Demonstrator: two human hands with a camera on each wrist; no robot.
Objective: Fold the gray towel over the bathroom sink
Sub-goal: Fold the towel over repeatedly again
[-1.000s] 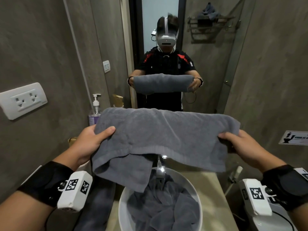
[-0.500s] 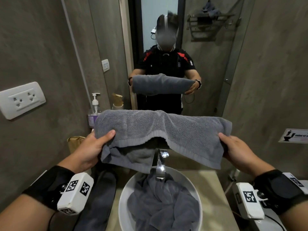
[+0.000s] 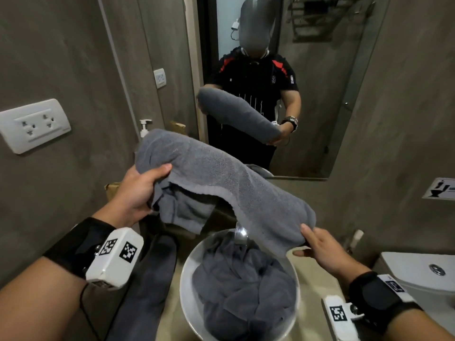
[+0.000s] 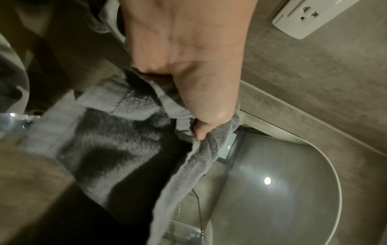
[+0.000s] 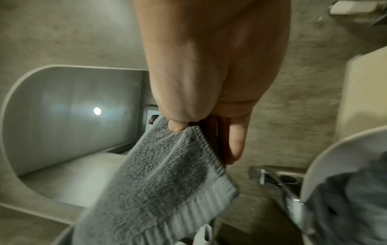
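A gray towel [image 3: 221,183], folded lengthwise, hangs in the air above the round white sink [image 3: 187,279], tilted with its left end high and right end low. My left hand [image 3: 140,190] grips the bunched left end, thumb on top; the left wrist view shows the fingers curled round the towel [image 4: 130,132] there. My right hand [image 3: 320,247] pinches the lower right end; in the right wrist view the thumb presses the towel [image 5: 163,174] against the fingers. A chrome faucet [image 3: 240,236] pokes out just under the towel's hem.
Another crumpled gray towel [image 3: 243,296] fills the sink bowl, and a dark towel [image 3: 145,286] lies on the counter to its left. A soap pump bottle [image 3: 145,126] stands at the back left. A toilet cistern [image 3: 423,274] is at the right, a mirror [image 3: 270,70] ahead.
The towel went from level to tilted: my left hand rose and bunched its end, my right hand dropped toward the sink. The hanging lower flap has been gathered up.
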